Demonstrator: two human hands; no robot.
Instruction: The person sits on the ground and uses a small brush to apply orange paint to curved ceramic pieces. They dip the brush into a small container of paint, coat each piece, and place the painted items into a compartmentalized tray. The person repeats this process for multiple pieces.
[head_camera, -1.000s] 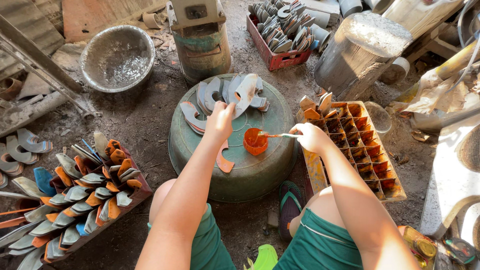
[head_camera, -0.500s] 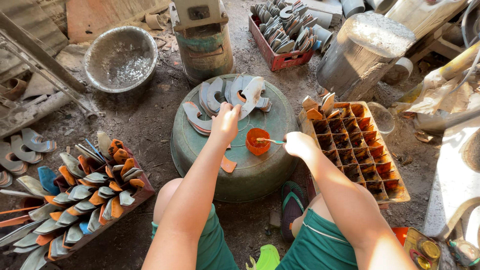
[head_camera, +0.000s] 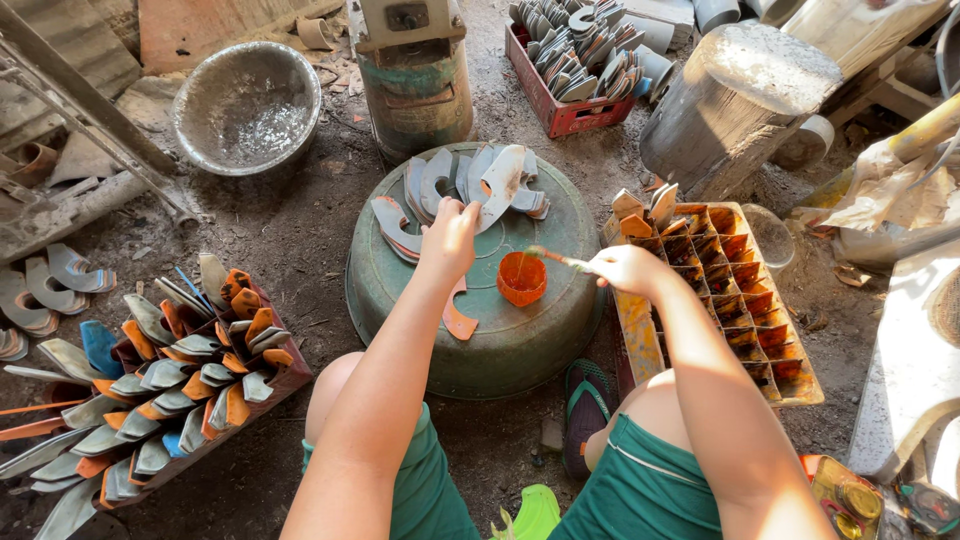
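**Orange glue cup within brush reach**

Orange paste fills the cup (head_camera: 521, 278) on the upturned basin (head_camera: 560, 330). I see my right hand (head_camera: 625, 268) pinching a brush (head_camera: 553, 258) over it, handy for dipping. My left hand (head_camera: 449, 238), fingers curled, touches a grey piece (head_camera: 497, 185) from the far stack; a coated piece (head_camera: 458, 318) lies near.

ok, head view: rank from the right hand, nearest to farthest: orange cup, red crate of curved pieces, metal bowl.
From the right hand, which holds a brush:
1. Orange cup, just left of it on the upturned green basin.
2. Red crate of curved pieces, up top, beyond the basin.
3. Metal bowl, far upper left on the dirt.
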